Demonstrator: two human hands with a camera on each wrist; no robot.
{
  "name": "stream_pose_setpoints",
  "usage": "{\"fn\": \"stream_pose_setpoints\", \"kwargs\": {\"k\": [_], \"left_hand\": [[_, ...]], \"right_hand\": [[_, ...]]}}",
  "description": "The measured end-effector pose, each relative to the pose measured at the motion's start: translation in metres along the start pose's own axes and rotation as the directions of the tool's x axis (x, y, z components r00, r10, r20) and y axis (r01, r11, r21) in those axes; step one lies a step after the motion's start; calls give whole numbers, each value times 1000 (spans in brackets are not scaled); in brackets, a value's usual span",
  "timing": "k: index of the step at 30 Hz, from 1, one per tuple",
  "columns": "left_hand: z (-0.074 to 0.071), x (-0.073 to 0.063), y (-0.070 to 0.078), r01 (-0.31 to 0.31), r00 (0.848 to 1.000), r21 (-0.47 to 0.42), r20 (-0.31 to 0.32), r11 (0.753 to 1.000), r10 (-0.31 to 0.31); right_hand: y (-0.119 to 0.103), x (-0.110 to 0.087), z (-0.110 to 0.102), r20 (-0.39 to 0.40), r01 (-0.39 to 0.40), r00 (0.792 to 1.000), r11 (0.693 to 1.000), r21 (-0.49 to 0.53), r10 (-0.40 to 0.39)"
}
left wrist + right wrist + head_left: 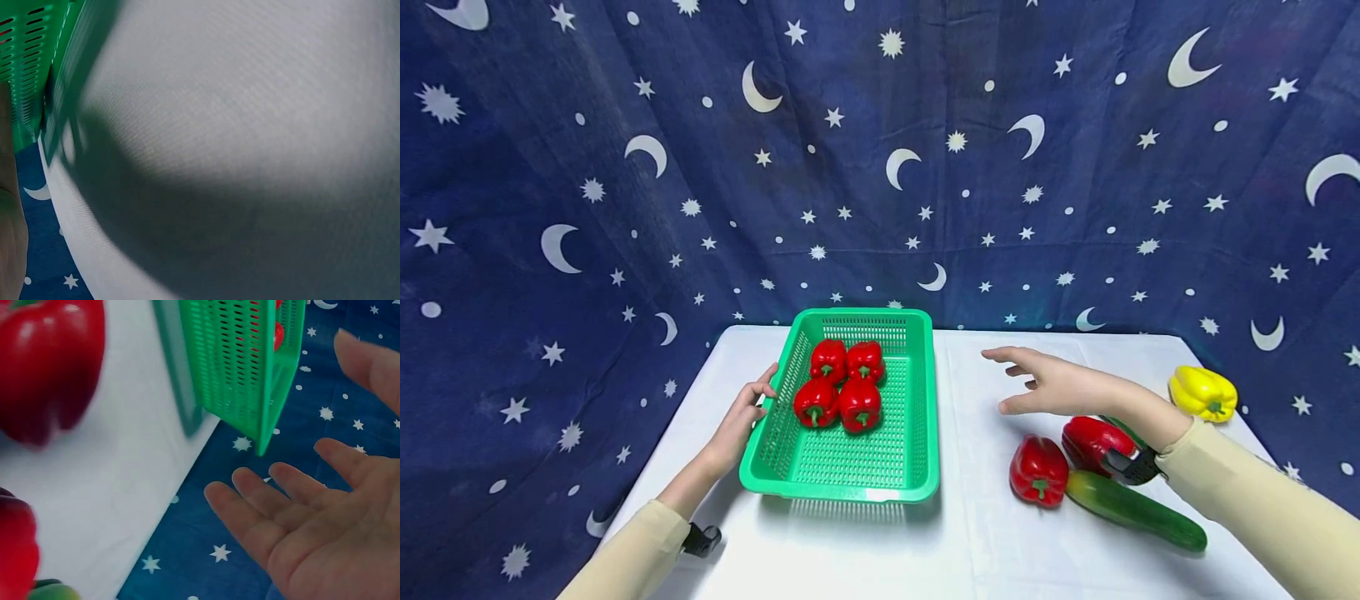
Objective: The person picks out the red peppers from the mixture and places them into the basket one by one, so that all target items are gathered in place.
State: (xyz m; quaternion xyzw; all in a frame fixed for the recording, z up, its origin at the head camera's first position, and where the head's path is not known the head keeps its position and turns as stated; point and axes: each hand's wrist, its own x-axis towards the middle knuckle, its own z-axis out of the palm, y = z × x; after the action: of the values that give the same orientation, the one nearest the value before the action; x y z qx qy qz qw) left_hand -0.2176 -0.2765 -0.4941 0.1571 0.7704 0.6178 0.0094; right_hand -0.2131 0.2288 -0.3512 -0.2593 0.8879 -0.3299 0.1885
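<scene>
A green plastic basket (pixel 917 487) with slotted walls stands left of the middle of the table, holding several red bell peppers (pixel 860 404) bunched toward its left side. My left hand (pixel 741 425) touches the basket's left rim, fingers along its outside. Right of the basket, my right hand (pixel 1052 383) hovers above the table with fingers spread and holds nothing; its loose fingers (pixel 250 519) show in the right wrist view. Below it lies a red bell pepper (pixel 1039 471). Another red bell pepper (pixel 1086 442) sits partly behind my right wrist.
A long green cucumber-like vegetable (pixel 1138 512) lies at the front right of the white table (pixel 850 550). Behind my right forearm rests a yellow bell pepper (pixel 1202 393). Some other green thing is mostly hidden by that wrist. A blue curtain (pixel 880 167) with moons and stars hangs behind.
</scene>
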Motion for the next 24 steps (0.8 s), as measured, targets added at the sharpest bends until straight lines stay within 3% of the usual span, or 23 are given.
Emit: {"fn": "stream_pose_setpoints", "kwargs": {"k": [10,18,24], "left_hand": [[1,0,-2,8,1000,0,-2,1000,-8],[0,-1,-4,5,1000,1,7,1000,-5],[0,0,-1,8,1000,-2,6,1000,-8]], "right_hand": [[25,-28,26,92,-110,989,994,-18,112],[42,-42,39,90,-154,985,986,64,148],[51,-47,48,68,-272,961,961,42,269]]}}
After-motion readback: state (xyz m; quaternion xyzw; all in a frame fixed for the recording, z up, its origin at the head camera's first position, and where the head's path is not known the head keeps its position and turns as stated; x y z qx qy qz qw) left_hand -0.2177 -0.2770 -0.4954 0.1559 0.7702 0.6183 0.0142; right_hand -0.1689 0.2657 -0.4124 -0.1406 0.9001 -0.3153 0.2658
